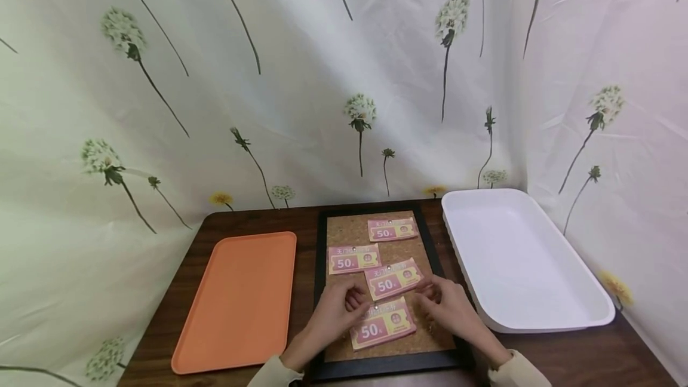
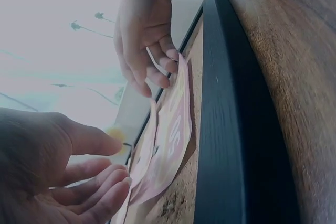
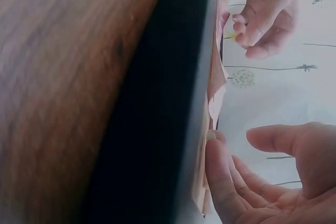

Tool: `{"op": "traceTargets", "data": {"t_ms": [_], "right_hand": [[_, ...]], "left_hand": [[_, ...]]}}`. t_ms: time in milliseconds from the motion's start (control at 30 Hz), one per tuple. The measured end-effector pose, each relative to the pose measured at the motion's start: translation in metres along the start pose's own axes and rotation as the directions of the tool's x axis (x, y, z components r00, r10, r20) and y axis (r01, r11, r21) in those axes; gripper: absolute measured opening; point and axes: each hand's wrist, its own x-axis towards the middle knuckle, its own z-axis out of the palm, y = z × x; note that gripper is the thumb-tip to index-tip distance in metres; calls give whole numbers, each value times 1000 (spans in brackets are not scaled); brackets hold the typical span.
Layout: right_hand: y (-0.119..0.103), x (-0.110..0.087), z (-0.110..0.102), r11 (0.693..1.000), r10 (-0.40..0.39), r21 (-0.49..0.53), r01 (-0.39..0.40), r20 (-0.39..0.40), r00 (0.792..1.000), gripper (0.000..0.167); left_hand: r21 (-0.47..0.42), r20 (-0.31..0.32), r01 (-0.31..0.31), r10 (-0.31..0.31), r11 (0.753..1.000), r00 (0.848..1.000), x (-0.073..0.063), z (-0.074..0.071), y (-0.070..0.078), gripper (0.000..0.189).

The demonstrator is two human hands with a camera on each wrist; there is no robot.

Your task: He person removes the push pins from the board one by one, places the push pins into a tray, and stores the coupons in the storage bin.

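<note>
Several pink-and-yellow coupons printed "50" lie on a cork board [image 1: 387,358] with a black frame [image 2: 223,103], a dark pin dot at the top of each. My left hand [image 1: 340,310] is at the upper left of the nearest coupon [image 1: 384,328], its thumb and fingers apart in the left wrist view. At the right edge of the tilted coupon [image 1: 391,279] above it is my right hand [image 1: 448,306]. In the right wrist view the right fingertips [image 3: 214,148] are close along the board's edge, the thumb well apart from them. Neither hand pinches anything.
An orange tray [image 1: 236,303] lies left of the board on the dark wooden table [image 1: 161,339]. To the right stands a deep white tray [image 1: 529,255]. A white curtain [image 1: 301,106] with dandelion prints hangs behind and at the sides.
</note>
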Motion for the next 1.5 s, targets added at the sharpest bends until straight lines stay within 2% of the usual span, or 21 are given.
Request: {"op": "traceTargets", "data": {"t_ms": [133, 333, 533, 800, 1167, 1500], "right_hand": [[2, 0, 1, 999, 1, 40, -2, 28, 1000, 19], [2, -1, 3, 991, 65, 114, -73, 72, 995, 19], [-1, -5, 7, 980, 99, 162, -115, 104, 990, 15], [-8, -7, 9, 980, 119, 149, -135, 111, 987, 17], [-9, -4, 11, 971, 177, 138, -194, 125, 976, 24], [-9, -2, 13, 968, 210, 113, -225, 128, 969, 21]], "left_hand": [[-35, 29, 32, -31, 999, 999, 3, 4, 1, 19], [-83, 58, 87, -82, 993, 995, 5, 10, 3, 15], [-46, 46, 97, -95, 994, 994, 3, 15, 5, 10], [-32, 31, 90, -89, 995, 996, 5, 18, 3, 11], [-50, 44, 130, -128, 990, 991, 8, 18, 5, 17], [1, 38, 131, -130, 991, 991, 13, 22, 3, 12]]}}
